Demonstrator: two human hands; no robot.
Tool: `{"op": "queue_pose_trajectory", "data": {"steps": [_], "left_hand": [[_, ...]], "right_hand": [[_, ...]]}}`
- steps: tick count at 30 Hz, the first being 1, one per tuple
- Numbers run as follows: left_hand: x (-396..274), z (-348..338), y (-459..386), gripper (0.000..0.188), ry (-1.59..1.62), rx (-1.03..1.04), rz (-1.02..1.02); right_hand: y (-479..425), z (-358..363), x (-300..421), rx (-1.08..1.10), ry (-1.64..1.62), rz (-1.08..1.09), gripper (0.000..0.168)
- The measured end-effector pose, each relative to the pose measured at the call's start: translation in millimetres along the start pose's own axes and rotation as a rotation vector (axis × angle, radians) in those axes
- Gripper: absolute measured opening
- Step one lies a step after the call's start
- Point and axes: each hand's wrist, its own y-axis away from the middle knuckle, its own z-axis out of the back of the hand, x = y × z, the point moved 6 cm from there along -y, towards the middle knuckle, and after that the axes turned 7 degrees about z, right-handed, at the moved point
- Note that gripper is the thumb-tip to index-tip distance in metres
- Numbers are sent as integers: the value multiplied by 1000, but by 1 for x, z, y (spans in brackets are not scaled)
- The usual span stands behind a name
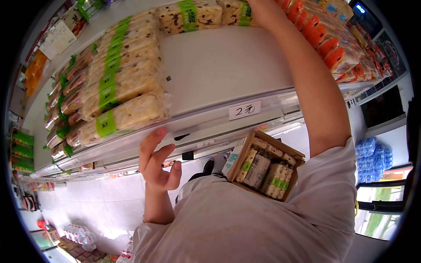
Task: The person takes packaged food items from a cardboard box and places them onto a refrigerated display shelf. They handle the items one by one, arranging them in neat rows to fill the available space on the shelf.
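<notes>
My left hand point(157, 161) is empty, its fingers apart and half curled, just in front of the shelf's front edge point(197, 120). Close above it lies the nearest pack of a row of wrapped puffed sachima bars point(138, 116) with green bands. My right arm stretches over the shelf to the back, where the top edge of the picture cuts off my right hand point(263, 10). Its fingers are hidden, beside a sachima pack point(236, 12) at the rear. Another raisin-dotted pack point(190, 16) lies left of that one. Below my right arm, an open cardboard box point(235, 164) holds several more packs.
Orange-banded packs point(315, 33) are stacked at the right of the shelf. Brown packs with green ends point(70, 92) fill its left side. A handwritten price tag point(245, 110) sits on the front rail. Blue wrapped bottles point(373, 159) stand at the far right.
</notes>
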Motion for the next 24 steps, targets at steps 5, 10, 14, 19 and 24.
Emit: {"op": "queue_pose_trajectory", "data": {"steps": [5, 10, 14, 19, 24], "left_hand": [[1, 1, 1, 27, -1, 10, 2], [-1, 0, 0, 27, 6, 16, -13], [0, -1, 3, 26, -1, 1, -1], [0, -1, 3, 26, 5, -11, -4], [0, 0, 0, 26, 27, 2, -2]], "right_hand": [[10, 8, -6, 90, 276, -337, 28], [15, -20, -27, 107, 121, -313, 30], [17, -22, -20, 10, 112, -309, 31], [19, -2, -6, -85, 166, -253, 30], [2, 19, 50, -41, -175, 73, 33]]}}
